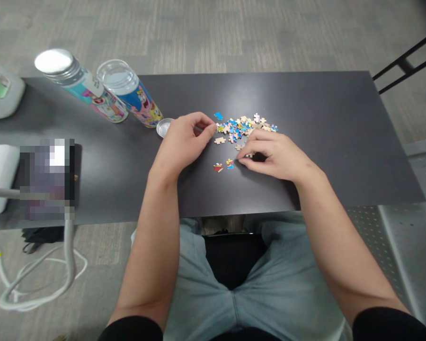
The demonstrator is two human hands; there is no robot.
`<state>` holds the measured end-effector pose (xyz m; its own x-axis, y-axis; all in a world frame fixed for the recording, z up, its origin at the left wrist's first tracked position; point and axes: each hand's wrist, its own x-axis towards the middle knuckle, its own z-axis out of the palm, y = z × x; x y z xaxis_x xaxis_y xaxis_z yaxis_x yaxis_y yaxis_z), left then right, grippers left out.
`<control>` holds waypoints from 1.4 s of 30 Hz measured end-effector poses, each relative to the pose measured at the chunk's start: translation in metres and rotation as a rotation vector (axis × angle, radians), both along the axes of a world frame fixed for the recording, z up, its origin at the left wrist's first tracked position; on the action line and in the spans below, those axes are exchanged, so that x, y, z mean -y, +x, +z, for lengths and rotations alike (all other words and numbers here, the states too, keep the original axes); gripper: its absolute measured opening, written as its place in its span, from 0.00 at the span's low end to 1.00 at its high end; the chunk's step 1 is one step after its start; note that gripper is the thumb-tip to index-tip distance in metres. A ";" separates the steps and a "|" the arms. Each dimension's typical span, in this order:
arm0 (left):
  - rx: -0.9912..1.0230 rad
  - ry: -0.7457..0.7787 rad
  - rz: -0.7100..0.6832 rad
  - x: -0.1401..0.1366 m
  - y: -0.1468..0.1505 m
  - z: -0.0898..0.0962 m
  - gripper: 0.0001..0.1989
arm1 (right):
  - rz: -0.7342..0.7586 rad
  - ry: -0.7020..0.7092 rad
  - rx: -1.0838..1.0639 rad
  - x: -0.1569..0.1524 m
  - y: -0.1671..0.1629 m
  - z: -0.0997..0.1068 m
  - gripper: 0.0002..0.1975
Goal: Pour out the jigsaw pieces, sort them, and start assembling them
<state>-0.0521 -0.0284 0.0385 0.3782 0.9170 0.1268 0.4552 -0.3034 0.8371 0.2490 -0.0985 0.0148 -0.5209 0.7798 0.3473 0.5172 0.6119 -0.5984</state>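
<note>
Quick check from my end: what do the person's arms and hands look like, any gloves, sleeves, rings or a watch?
Both the left hand and the right hand are bare: no gloves, and no rings or watch that I can make out. The forearms are uncovered down to short black sleeves at the bottom edge of the picture. Nothing is strapped to either wrist.

A heap of puzzle pieces [243, 127] lies mid-table [341, 142], the left hand [184, 142] at its left edge, the right hand [275, 154] on its near side. Two loose pieces [223, 166] sit between the hands. Far left stand two tubes [102, 92] side by side, a lid [164, 127] just right of them.
</note>
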 end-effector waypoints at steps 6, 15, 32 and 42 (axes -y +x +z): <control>0.001 -0.073 0.008 0.000 0.000 0.000 0.08 | -0.201 0.016 0.015 -0.005 0.021 -0.009 0.05; 0.106 -0.161 -0.081 0.004 0.006 0.007 0.13 | -0.540 0.059 -0.042 -0.012 0.023 -0.011 0.05; 0.128 -0.133 -0.052 0.005 0.013 0.001 0.11 | -0.413 -0.255 -0.397 -0.011 -0.017 -0.009 0.32; -0.258 0.022 -0.002 0.000 0.003 -0.007 0.13 | -0.087 -0.115 -0.140 -0.007 -0.006 0.001 0.08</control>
<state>-0.0490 -0.0282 0.0310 0.4024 0.9143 0.0458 0.6520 -0.3214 0.6867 0.2429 -0.0915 0.0161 -0.4027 0.8586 0.3172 0.4720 0.4917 -0.7317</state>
